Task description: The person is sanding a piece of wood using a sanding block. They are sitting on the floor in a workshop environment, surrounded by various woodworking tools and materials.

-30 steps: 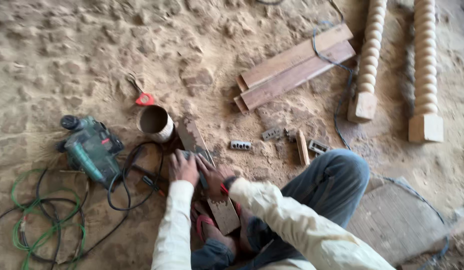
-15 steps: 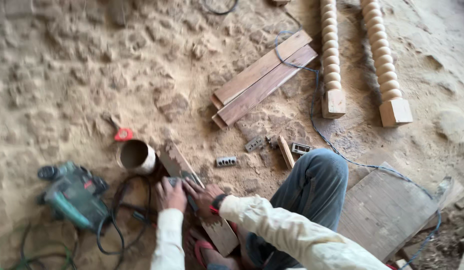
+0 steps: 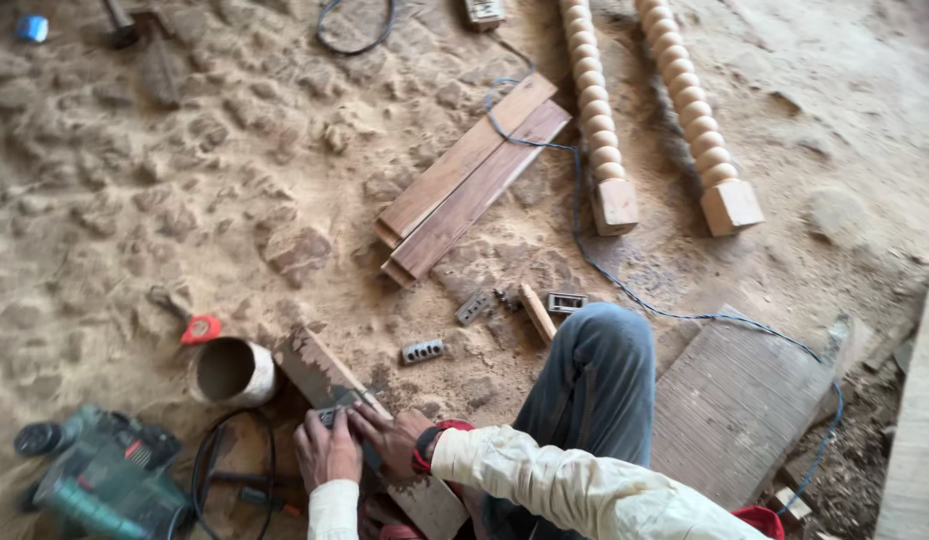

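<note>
Fingers of both hands press flat on a small dark metal piece lying on the long paint-stained wooden plank (image 3: 330, 375); whether they grip it or merely hold it down cannot be told. Left hand (image 3: 325, 450) and right hand (image 3: 390, 440) touch each other over it. Plank lies on the sawdust-covered floor (image 3: 135, 200), slanting toward the person's knee. Step in hand, by my reading: seating or aligning a fitting on the board. Next move calls for steady downward pressure, keeping the piece square. Nearby: open cylindrical tin can (image 3: 233, 370), green power drill (image 3: 105, 480), two stacked brown boards (image 3: 470, 180).
</note>
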